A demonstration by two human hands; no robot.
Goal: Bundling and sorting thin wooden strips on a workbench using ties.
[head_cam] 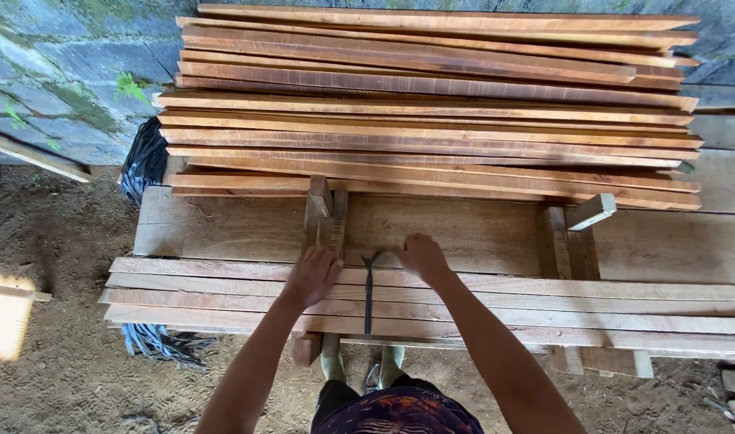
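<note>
Several thin wooden slats (544,309) lie side by side across the near edge of a wide plank bench (464,233). A dark strap (368,293) runs over them, front to back. My left hand (311,276) rests on the slats just left of the strap, fingers curled down. My right hand (421,255) sits at the strap's far end, fingers pinched on it where it meets the bench. Two short upright wooden blocks (325,215) stand just behind my left hand.
A big stack of long slats (432,104) fills the back of the bench against a stone wall (54,72). More upright blocks (572,233) stand at the right. Black strapping bundles (145,161) hang at the left end; dirt floor (54,370) lies below.
</note>
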